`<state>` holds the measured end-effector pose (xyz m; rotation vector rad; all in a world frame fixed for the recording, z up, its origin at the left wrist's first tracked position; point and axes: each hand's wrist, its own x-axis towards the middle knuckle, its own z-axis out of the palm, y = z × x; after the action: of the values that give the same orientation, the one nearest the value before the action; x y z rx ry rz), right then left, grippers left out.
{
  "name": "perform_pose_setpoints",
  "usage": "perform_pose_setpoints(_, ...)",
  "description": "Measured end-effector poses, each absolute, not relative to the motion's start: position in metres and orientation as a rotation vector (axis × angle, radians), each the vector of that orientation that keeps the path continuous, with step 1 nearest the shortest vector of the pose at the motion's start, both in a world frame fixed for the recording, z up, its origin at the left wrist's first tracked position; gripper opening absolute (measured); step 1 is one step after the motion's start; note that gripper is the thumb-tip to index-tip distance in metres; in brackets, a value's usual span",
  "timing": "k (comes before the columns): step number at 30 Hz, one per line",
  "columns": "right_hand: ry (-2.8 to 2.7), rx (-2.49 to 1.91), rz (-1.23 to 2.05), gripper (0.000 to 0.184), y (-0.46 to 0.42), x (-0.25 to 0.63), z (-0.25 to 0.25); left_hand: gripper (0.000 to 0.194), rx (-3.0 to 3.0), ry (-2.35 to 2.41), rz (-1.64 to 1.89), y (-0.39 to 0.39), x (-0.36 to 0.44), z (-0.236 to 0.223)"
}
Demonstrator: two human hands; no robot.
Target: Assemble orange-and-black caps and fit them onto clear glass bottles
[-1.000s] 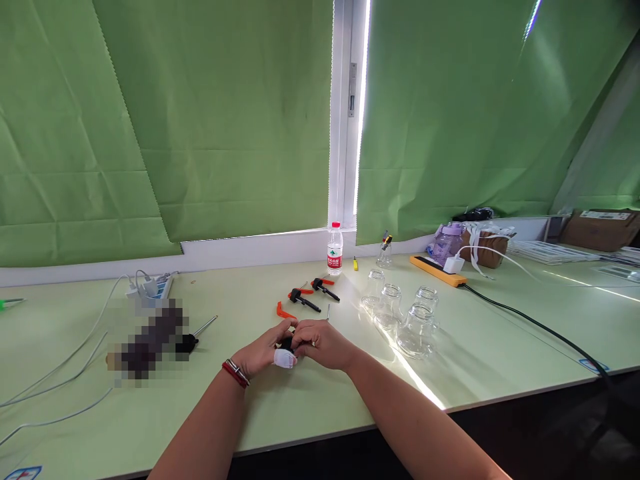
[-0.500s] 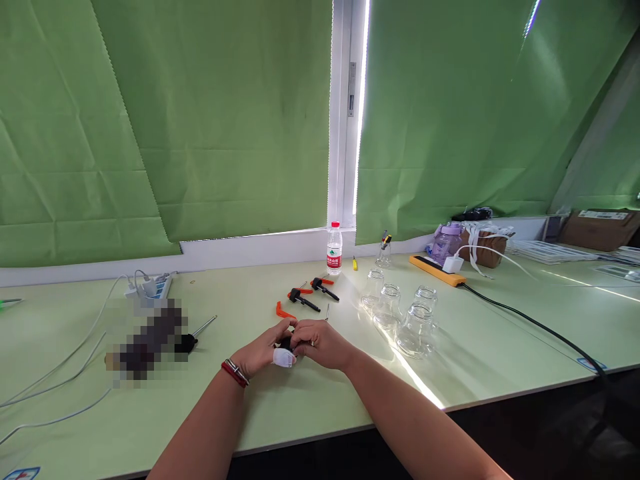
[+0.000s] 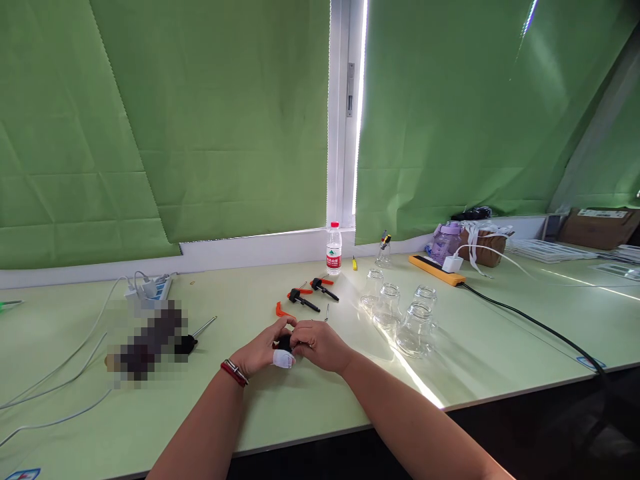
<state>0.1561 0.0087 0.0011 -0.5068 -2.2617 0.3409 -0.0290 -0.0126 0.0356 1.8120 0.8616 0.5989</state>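
Above the near part of the table, my left hand (image 3: 261, 350) is closed around a small black part (image 3: 285, 343), its thumb wrapped in white tape (image 3: 283, 359). My right hand (image 3: 320, 343) meets it from the right, thumb and fingers pinched at the same part. The fingers cover most of this part, so its exact kind is hidden. Just beyond the hands lies a bent orange handle-like piece (image 3: 283, 310). Farther back are two black-and-orange trigger-handled tools (image 3: 303, 299), (image 3: 324, 288). A thin metal pin or key (image 3: 327, 312) rests beyond my right hand.
Several clear glass jars (image 3: 387, 308) stand to the right. At the back are a water bottle (image 3: 333, 250), a yellow tool (image 3: 355, 264) and an orange power strip (image 3: 435, 270). On the left lie a black-handled screwdriver (image 3: 193, 339), a blurred dark object (image 3: 150, 340) and white cables.
Both hands stay in nearly the same place. The fingers have shifted slightly, and a little more of the black part shows between them.
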Motion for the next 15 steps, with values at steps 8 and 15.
perform_pose_setpoints(8,-2.244,-0.504,0.35,0.012,0.0118,0.1546,-0.0066,0.058,1.804,0.863,0.619,-0.011,-0.0294,0.0337)
perform_pose_setpoints(15,-2.231,-0.554,0.304,0.01,0.011,0.1524,-0.0064,0.055,1.816,0.898,0.605,-0.0111,-0.0286,0.0352)
